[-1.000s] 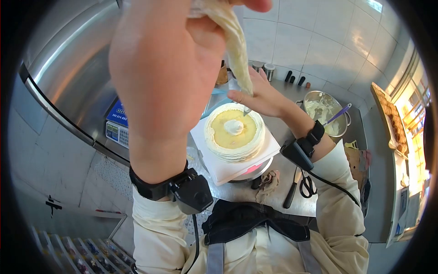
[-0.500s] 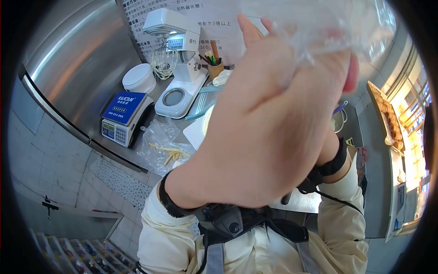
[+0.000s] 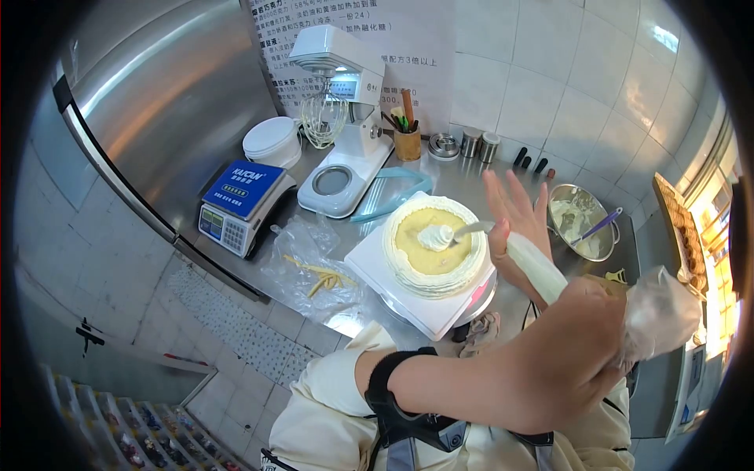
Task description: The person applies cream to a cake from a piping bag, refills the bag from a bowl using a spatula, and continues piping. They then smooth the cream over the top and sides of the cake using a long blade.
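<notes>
Head view: our L hand (image 3: 581,357) sits at 4 o'clock from the cake (image 3: 432,245), arm crossing low over the frame. Its grip is clenched tight on the twisted top of the piping bag (image 3: 536,268), and the slack plastic bunches out past the fist.

The bag runs up toward 10 o'clock. Its metal nozzle (image 3: 471,229) is over the cake top and touches the cream dollop (image 3: 436,235) near the centre.

Our R hand (image 3: 514,224) is just beside the cake at 3 o'clock. The fingers are spread and the grip is released, w/ the bag lying against the palm side.

The cake is a stack of thin layers, yellow on top. It sits on a white board (image 3: 408,300) on a turntable (image 3: 483,294), mid worktop (image 3: 471,174).

Around the cake:
- Mixer (image 3: 342,86) at 11 o'clock.
- Scale (image 3: 239,196) at 9 o'clock.
- Plastic bag (image 3: 310,263) w/ yellow strips at 8 o'clock.
- Bowl (image 3: 577,216) of cream w/ a purple spatula (image 3: 601,224) at 3 o'clock, beyond the R hand.
- Cloth (image 3: 479,326) at 5 o'clock, by the turntable base.
</notes>
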### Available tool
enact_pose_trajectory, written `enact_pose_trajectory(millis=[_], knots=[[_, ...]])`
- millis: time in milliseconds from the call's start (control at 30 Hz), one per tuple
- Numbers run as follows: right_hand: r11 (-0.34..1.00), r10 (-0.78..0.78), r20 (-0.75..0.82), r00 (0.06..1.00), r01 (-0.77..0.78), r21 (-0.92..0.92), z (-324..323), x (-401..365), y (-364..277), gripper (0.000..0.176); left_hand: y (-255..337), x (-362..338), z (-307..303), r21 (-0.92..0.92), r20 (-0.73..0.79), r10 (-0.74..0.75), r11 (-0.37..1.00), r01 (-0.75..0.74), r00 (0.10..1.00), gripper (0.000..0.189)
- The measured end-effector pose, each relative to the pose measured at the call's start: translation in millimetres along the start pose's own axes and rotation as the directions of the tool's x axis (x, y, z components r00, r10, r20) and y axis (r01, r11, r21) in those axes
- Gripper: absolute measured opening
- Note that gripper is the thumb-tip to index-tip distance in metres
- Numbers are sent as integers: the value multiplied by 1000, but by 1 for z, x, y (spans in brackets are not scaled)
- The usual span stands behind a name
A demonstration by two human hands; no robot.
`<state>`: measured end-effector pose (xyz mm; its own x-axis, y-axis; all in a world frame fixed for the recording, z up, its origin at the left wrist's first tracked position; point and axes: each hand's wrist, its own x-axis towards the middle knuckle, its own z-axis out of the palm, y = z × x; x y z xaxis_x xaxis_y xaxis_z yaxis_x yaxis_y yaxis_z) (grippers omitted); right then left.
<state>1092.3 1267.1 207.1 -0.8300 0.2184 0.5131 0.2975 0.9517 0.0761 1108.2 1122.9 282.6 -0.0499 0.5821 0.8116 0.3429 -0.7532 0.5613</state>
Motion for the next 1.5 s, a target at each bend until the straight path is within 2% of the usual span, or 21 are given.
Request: enact_pose_trajectory(millis=[100,200,333,400,500,733,800,833,900,933,1000,1033,1067,1100,1133,1167,1200,1267,1400,1467,1500], knots=[[1000,4,22,1000,-4,7,15,-4,-5,55,8,-1,-3,-18,171,-154,987,159,973,17],[1000,-4,46,999,4,15,31,-8,-11,56,10,-8,-6,-5,203,-170,985,174,964,18],[1000,-16,50,999,16,-1,50,-9,-17,55,18,-14,-8,-73,176,-134,986,149,975,19],[999,-19,44,999,20,-31,60,-9,-18,55,24,-15,-7,-145,101,32,989,-17,994,18],[997,-33,85,996,39,-61,73,-14,-19,55,32,-13,-15,-91,209,-46,994,67,977,16],[992,-71,130,989,84,-96,84,-16,-21,55,33,-16,-19,-76,132,-44,996,54,990,19],[991,-70,136,988,85,-103,85,-14,-19,55,33,-17,-23,-106,327,-143,977,187,934,14],[993,-48,141,989,62,-99,86,-13,-16,54,32,-15,-29,-110,327,-140,977,185,935,14],[995,-17,151,988,32,-99,85,-12,-13,53,27,-9,-43,199,510,-30,976,-84,859,8],[997,46,138,989,-37,-67,82,-10,-12,53,18,-12,-46,-25,275,85,996,-81,958,10],[985,164,98,982,-157,-71,75,-8,-5,56,6,-19,-52,-347,-136,149,919,-188,979,8],[978,207,3,978,-206,-11,78,-11,1,54,15,-17,-65,-63,-173,262,959,-276,950,15],[966,256,-99,962,-252,53,81,-13,7,53,27,-12,-83,-29,-180,89,995,-96,980,25],[954,301,-112,947,-298,46,64,-18,17,53,17,-2,-95,148,-106,280,953,-263,954,25],[976,215,68,974,-218,29,33,-26,30,60,22,-6,-95,114,-172,64,992,-45,983,25],[990,124,243,962,-135,29,5,-35,40,67,26,-7,-92,74,-224,-149,983,170,963,42],[980,166,232,958,-185,65,-11,-45,41,72,20,-2,-89,47,-181,-148,986,159,972,42],[976,173,279,945,-203,80,-25,-78,56,78,0,10,-79,-180,-180,-420,903,390,889,32],[944,277,363,890,-322,69,-59,-137,71,78,-47,19,-24,-441,3,-545,752,491,838,36],[821,257,344,903,-392,415,-82,-153,72,61,-76,16,2,-435,50,-522,756,489,851,36],[659,427,278,861,-506,557,-99,-155,61,42,-82,14,14,-443,101,-505,748,493,857,36]])
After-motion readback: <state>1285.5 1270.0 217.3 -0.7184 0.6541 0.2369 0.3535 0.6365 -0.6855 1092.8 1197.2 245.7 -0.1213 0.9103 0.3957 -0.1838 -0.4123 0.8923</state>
